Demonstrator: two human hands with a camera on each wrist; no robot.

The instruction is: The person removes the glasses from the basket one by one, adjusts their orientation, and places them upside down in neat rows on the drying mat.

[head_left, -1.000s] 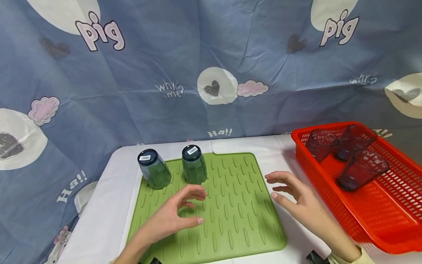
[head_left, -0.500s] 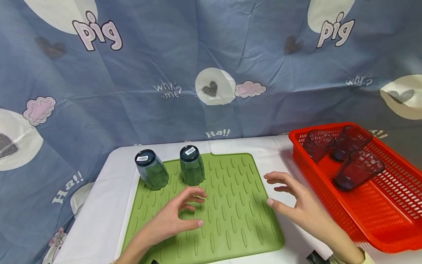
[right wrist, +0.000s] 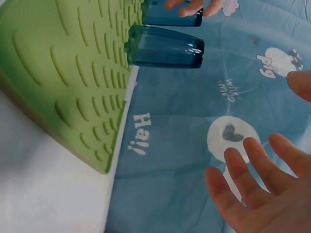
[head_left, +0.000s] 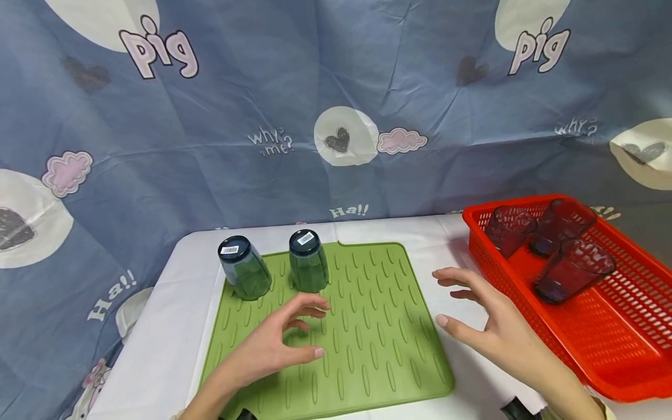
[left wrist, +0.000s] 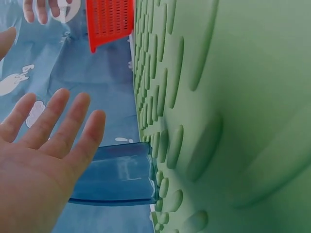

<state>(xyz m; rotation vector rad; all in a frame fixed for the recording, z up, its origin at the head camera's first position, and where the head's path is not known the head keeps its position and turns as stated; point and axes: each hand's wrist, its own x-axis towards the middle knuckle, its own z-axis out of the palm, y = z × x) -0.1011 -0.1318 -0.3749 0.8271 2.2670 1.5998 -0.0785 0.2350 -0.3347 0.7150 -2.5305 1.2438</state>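
Left hand (head_left: 270, 344) hanging over the green mat (head_left: 367, 350) here, fingers parted and gently bent, the thumb held well away from them, and the right hand (head_left: 490, 324) matching it, thumb and fingers spread, over the strip of white cloth (head_left: 157, 350) between mat and basket! Look just past the left fingertips: two dark blue-green glasses, both mouth down at the back left of the mat, the inner glass (head_left: 308, 265) the nearer one, the outer glass (head_left: 247, 271) right out by the mat's corner, a gap between them, and a white barcode label showing on each upturned base. In the left wrist view the fingers cut across part of a glass, so that one is half covered from there. All round the mat runs white cloth, and behind it a blue backdrop (head_left: 336, 70) climbs to the top, printed with "pig", "why me?", "Ha!!", hearts and pink clouds. Now over to the right, the red basket (head_left: 604, 332), all lattice sides, its near wall standing between the right hand and the load inside! Three tinted glasses in there, mouths up, grouped toward the back: the front glass (head_left: 572, 274), then the back left glass (head_left: 510, 230) and the back right glass (head_left: 562, 227) close behind, bare red floor in front of them.
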